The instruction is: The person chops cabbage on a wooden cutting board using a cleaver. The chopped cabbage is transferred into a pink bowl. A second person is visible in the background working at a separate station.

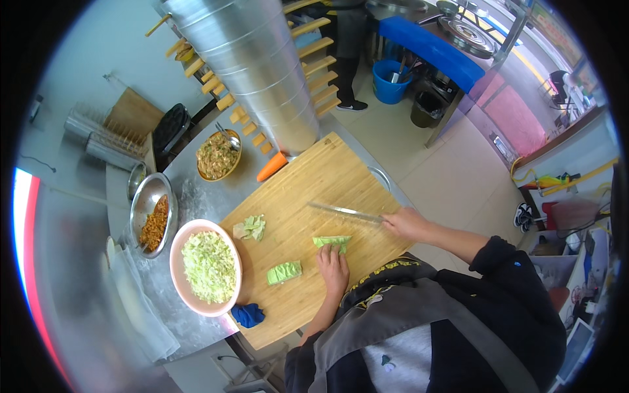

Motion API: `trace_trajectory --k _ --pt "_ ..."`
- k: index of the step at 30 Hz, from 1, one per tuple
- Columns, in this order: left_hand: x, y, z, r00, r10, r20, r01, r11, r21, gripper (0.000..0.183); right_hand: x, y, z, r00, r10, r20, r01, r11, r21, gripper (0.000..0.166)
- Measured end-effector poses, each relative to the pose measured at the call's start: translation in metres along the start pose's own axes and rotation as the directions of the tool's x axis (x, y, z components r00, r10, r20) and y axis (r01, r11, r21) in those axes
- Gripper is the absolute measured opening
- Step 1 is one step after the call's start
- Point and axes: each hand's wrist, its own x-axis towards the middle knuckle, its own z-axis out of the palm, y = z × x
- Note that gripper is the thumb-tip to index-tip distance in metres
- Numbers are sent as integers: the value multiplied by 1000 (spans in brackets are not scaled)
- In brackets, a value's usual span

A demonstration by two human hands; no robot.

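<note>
My right hand (405,223) grips a long-bladed knife (346,211), its blade over the wooden cutting board (319,172). My left hand (334,270) rests with its fingertips on a piece of green cabbage (332,241) near the board's close edge; whether it grips the piece is partly hidden. A second cabbage piece (284,272) lies to the left of that hand. Some loose cabbage leaves (251,228) lie farther left on the board. A pink basin (177,275) of chopped cabbage (209,266) stands beside the board's left edge.
A blue cloth (248,315) lies at the board's left corner. Behind the board are an orange-handled tool (272,167), a bowl of mixed filling (216,156) and tall stacked metal steamers (260,73). A steel bowl (172,196) stands beyond the basin. Another person (346,64) stands in the background.
</note>
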Motion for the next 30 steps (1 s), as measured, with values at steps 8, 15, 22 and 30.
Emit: trace_trajectory --k 8,15,22,30 --pt "-1 5 -8 999 -17 40 16 1000 19 29 -37 -52 -20 946 -324 29 322 921 -219 13" --pt "-2 -5 2 996 -15 84 13 1000 25 33 -34 -57 -24 962 -255 101 273 928 -252 15" --pt "-2 -8 3 992 -31 126 27 999 34 35 -19 -63 -21 956 -226 186 264 940 -218 15" --pt "1 -6 3 997 27 68 -30 999 35 34 32 -41 26 955 -272 122 290 942 -167 18"
